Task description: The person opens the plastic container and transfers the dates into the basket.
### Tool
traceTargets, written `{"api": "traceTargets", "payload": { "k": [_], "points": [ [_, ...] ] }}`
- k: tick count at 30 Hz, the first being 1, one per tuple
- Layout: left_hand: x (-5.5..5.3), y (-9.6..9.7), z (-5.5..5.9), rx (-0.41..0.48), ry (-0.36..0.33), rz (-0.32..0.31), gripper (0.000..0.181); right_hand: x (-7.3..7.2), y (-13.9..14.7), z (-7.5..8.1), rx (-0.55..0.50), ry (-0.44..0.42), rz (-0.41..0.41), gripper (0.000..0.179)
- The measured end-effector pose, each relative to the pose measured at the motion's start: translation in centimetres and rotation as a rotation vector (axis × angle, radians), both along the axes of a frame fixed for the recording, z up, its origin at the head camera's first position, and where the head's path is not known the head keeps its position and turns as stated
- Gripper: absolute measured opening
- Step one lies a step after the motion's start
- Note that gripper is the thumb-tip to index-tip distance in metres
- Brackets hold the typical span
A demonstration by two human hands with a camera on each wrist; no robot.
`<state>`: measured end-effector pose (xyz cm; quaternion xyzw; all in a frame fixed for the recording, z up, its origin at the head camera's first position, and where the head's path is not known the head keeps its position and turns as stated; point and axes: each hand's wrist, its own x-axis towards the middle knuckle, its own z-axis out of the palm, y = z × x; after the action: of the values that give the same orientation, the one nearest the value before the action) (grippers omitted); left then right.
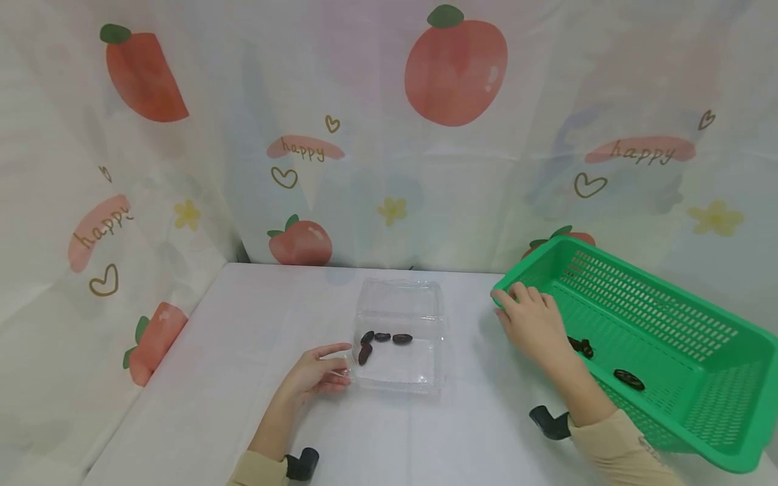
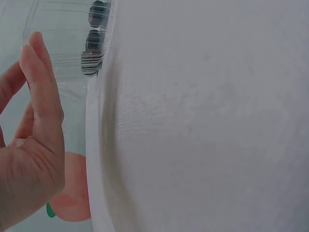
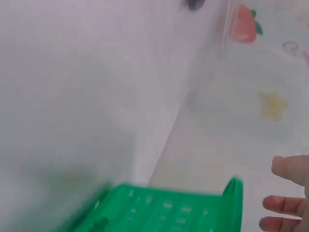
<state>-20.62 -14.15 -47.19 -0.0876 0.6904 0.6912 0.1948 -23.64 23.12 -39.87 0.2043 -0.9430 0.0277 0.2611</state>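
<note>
A clear plastic box [image 1: 398, 368] with its lid raised at the back stands on the table. Several dark brown, date-like fruits [image 1: 402, 339] lie inside it, toward the left and middle. My left hand [image 1: 317, 372] is at the box's left side, thumb and fingers extended; the left wrist view shows the fingertips by the clear wall. Over the near-left end of a green basket [image 1: 687, 297] is my right hand [image 1: 530, 317], fingers bent loosely and apart, with nothing visible between them. Inside the basket lie a dark oval fruit [image 1: 629, 379] and a dark clump [image 1: 585, 347] partly behind my forearm.
A white cloth covers the table [image 1: 243, 337]. Behind it hangs a printed curtain [image 1: 377, 81] with fruit and "happy" motifs. Black wrist mounts [image 1: 550, 423] stick out from both sleeves. The basket takes up the table's right side.
</note>
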Motion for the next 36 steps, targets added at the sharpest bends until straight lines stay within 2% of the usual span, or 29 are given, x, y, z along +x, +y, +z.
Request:
{"api": "traceTargets", "payload": {
  "k": [6, 16, 20, 24, 28, 32, 36],
  "points": [
    [-0.1, 0.0, 0.0, 0.004, -0.002, -0.002, 0.044, -0.3, -4.6, -0.6, 0.057, -0.091, 0.01, 0.026],
    [-0.1, 0.1, -0.2, 0.017, -0.008, 0.005, 0.044, -0.5, -10.6, -2.5, 0.112, -0.195, 0.133, 0.031],
    [-0.1, 0.0, -0.2, 0.023, -0.008, -0.002, 0.044, -0.7, -12.2, -3.7, 0.111, -0.168, 0.212, 0.032],
    [-0.1, 0.0, -0.1, 0.024, -0.01, -0.007, 0.045, -0.9, -13.3, -4.9, 0.114, -0.098, 0.308, 0.028],
    [-0.1, -0.1, -0.1, 0.018, -0.016, -0.003, 0.045, -1.0, -14.2, -5.8, 0.143, -0.068, 0.363, 0.029],
    [-0.1, -0.1, -0.1, 0.012, -0.022, -0.002, 0.044, -0.9, -15.0, -6.3, 0.176, -0.09, 0.387, 0.031],
    [-0.2, 0.0, -0.1, 0.009, -0.016, -0.008, 0.044, -0.9, -15.7, -6.6, 0.2, -0.145, 0.399, 0.033]
  ]
}}
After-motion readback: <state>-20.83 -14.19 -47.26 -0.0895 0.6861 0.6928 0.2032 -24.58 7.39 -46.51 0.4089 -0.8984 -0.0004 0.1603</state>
